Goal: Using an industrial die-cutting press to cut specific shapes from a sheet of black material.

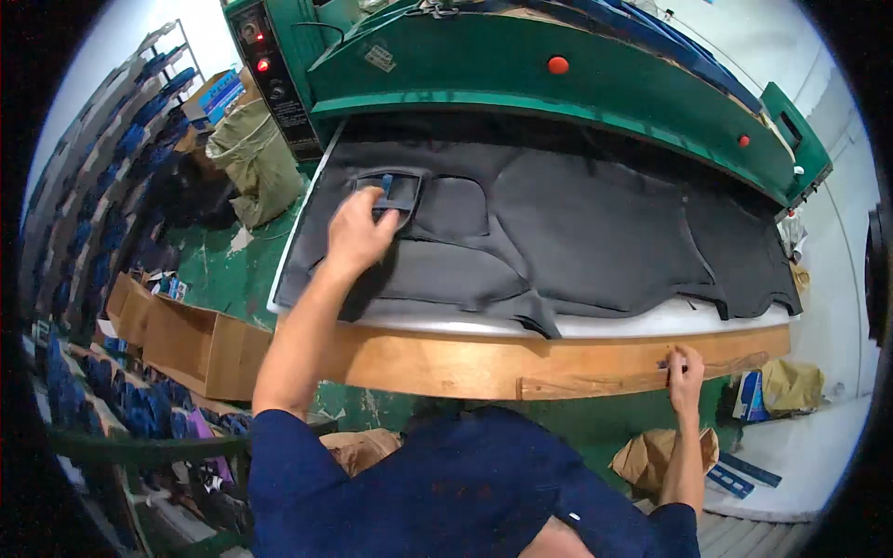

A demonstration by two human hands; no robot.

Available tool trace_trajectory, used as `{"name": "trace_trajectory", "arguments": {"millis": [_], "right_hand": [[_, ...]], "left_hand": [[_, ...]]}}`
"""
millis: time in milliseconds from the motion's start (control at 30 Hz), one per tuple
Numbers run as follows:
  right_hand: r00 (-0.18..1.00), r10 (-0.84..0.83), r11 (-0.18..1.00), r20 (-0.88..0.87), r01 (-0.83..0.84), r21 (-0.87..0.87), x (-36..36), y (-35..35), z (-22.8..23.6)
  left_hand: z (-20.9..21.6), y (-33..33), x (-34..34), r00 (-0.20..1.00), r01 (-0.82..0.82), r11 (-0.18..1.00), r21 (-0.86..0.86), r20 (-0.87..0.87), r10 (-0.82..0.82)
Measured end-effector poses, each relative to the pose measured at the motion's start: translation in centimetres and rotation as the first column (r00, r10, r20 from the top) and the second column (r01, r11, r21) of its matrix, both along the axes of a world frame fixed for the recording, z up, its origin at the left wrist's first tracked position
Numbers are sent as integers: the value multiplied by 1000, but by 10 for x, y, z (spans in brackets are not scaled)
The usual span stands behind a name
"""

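Head: squarish frame (418, 198) on matte sheet (586, 219).

I can read nothing; the small white rectangular label (379, 59) on the long green metal machine (446, 74) blurs.

The dark sheet (595, 232) looks matt and soft, like foam or cloth; the rectangular frame (416, 198) at left, metal-like with a dull sheen. The far press beam (456, 70) is glossy green-painted metal, the near plank (419, 363) smooth wood, the left box (233, 358) matt cardboard.
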State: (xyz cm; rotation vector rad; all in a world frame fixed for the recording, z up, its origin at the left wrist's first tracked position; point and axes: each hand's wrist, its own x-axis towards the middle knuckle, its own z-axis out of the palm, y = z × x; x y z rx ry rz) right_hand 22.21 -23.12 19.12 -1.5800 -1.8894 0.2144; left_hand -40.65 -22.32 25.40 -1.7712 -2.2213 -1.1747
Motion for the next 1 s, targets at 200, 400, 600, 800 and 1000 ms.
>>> {"name": "trace_trajectory", "arguments": {"millis": [200,400,600,800,1000], "right_hand": [[907,422,890,18,-418,183,-222,47,106],[581,798,585,163,-811,25,-451,78,101],[493,799,570,346,-804,-170,-534,97,71],[465,671,690,577,-677,-257,-548,97,80],[473,798,598,375,-704,-384,-547,110,88]], "left_hand": [[-2,35,-70,995,-94,902,-421,-23,93],[-1,42,-77,987,-63,879,-473,99,124],[-2,39,-85,976,24,866,-500,199,88],[1,44,-90,968,40,840,-540,230,102],[7,54,-89,976,18,772,-636,179,125]]}}
